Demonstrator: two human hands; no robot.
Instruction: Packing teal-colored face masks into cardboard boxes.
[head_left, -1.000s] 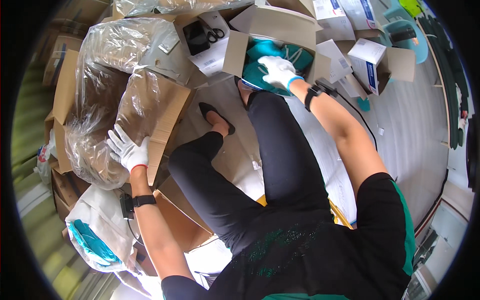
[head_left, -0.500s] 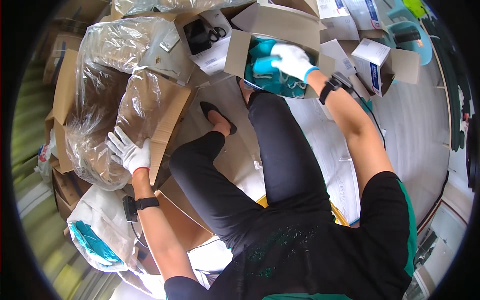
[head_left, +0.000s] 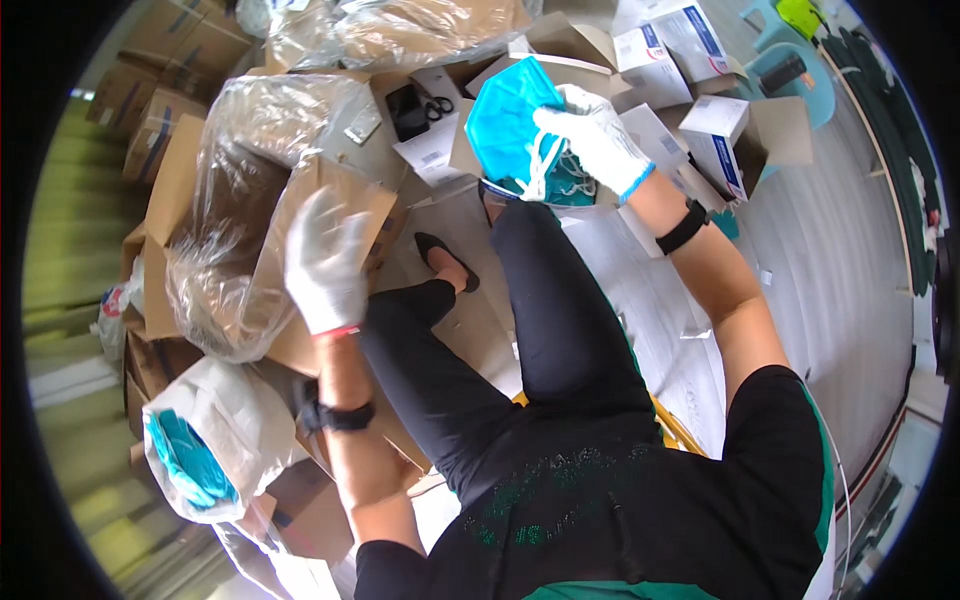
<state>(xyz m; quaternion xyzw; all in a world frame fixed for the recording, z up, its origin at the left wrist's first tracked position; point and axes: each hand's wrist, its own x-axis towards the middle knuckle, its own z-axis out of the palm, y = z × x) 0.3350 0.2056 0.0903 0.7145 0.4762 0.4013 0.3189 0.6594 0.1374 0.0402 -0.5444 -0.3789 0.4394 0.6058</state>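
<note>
A blue-green face mask (head_left: 512, 118) with white straps hangs over the small open carton (head_left: 465, 150). My right hand (head_left: 600, 145), in a white knitted glove with a blue cuff, grips its right side between thumb and fingers. More masks (head_left: 570, 188) of the same colour lie in the carton below. My left hand (head_left: 328, 265), gloved in white with a red cuff, is smeared by motion in front of the big plastic-lined carton (head_left: 165, 225). Its fingers look stretched out, and nothing shows in them.
At lower left a white bag (head_left: 255, 400) holds blue-green masks (head_left: 190, 460). Black scissors (head_left: 437, 106) and a phone (head_left: 405, 110) lie on a white box behind. Several white boxes (head_left: 715, 140) stand at upper right, near a light-blue stool (head_left: 815, 85). My legs (head_left: 570, 300) are between the cartons.
My right hand has lifted a mask out of the small carton. My left hand has left the plastic-lined carton's edge and moved right. The view has shifted slightly.
</note>
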